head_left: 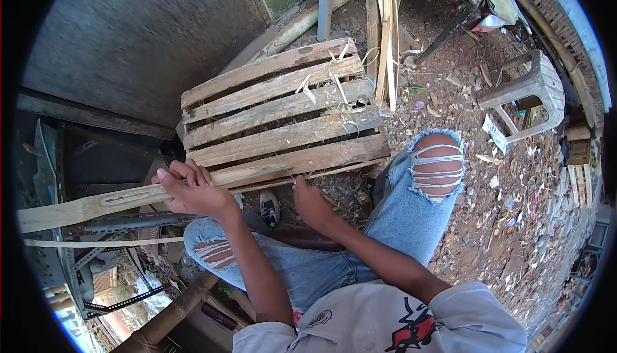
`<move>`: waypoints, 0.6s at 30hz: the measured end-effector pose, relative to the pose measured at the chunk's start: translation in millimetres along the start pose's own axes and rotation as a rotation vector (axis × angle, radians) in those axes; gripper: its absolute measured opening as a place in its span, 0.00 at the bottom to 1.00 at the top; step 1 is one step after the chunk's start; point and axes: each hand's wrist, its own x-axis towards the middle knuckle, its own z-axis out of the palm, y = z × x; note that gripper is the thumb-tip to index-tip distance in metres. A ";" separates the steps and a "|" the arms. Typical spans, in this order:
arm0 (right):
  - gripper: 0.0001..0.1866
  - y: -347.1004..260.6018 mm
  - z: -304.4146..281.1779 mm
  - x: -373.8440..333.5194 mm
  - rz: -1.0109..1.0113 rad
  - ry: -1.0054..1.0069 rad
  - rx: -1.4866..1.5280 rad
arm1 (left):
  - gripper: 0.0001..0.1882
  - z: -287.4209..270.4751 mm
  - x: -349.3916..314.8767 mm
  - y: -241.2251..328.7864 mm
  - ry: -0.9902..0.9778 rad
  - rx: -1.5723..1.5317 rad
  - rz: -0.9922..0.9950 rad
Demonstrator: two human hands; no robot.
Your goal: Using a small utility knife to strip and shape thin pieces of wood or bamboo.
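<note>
A long, pale split bamboo strip (96, 204) runs from the far left edge onto the near slat of a wooden pallet (283, 138). My left hand (193, 189) is closed around the strip just left of the pallet, fingers curled over it. Closed in a fist, my right hand (312, 205) grips a slim tool that looks like a knife (285, 166). Its thin blade slants up and left over the near slat, beside the strip; the handle is mostly hidden in my fist. Where the strip ends on the pallet is hard to make out.
Curled shavings (337, 86) lie on the pallet's right end. Upright bamboo strips (385, 38) stand behind it. A plastic stool (527, 89) is on the littered ground at right. A dark board wall (141, 38) rises at left, above a metal frame (83, 263).
</note>
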 end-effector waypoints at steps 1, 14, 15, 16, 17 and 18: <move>0.06 4.9 5.0 -1.1 -0.001 0.000 -0.001 | 0.17 0.0 -0.8 1.4 0.001 -0.001 0.001; 0.06 5.6 1.8 -4.2 -0.014 0.011 -0.088 | 0.13 -2.5 -17.0 4.9 -0.036 -0.044 -0.062; 0.06 -3.7 -0.3 -7.3 -0.061 0.002 -0.094 | 0.12 -4.3 -16.1 3.4 -0.063 -0.064 -0.031; 0.06 2.5 0.8 -9.3 -0.062 0.002 -0.095 | 0.12 -3.5 -17.4 5.6 -0.093 -0.088 -0.003; 0.06 13.6 1.9 -6.2 -0.002 -0.012 -0.111 | 0.12 -1.5 -18.3 5.6 -0.095 -0.093 -0.002; 0.06 24.1 3.9 -4.1 0.059 -0.025 -0.126 | 0.12 0.0 -19.1 6.1 -0.066 -0.079 -0.026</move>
